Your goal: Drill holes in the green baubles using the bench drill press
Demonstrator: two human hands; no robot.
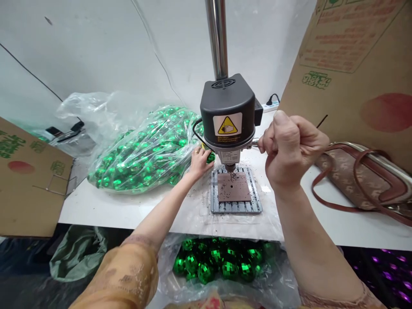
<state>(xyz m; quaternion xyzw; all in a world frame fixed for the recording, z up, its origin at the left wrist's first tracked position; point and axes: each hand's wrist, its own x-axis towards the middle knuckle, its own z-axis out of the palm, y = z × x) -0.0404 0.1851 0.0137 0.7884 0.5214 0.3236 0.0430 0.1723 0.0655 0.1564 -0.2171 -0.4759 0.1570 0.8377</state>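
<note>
A small bench drill press (228, 111) with a black motor housing and a yellow warning label stands in the middle of the table. My right hand (291, 148) is closed in a fist at its right side, around the feed lever (255, 143). Just left of the chuck (230, 168), the fingers of my left hand (200, 162) are curled on a shiny green mirror-faceted ball (210, 157). Below the bit lies a brown square board (234, 193) with a dark hole, on the grey slotted base plate (236, 209). Dark shavings are scattered over both.
A clear plastic bag (141, 150) full of green balls lies to the left. Below the table's front edge, more green balls (222, 259) sit in an opened bag. Cardboard boxes (28, 180) flank the table, and a brown handbag (363, 180) rests at the right.
</note>
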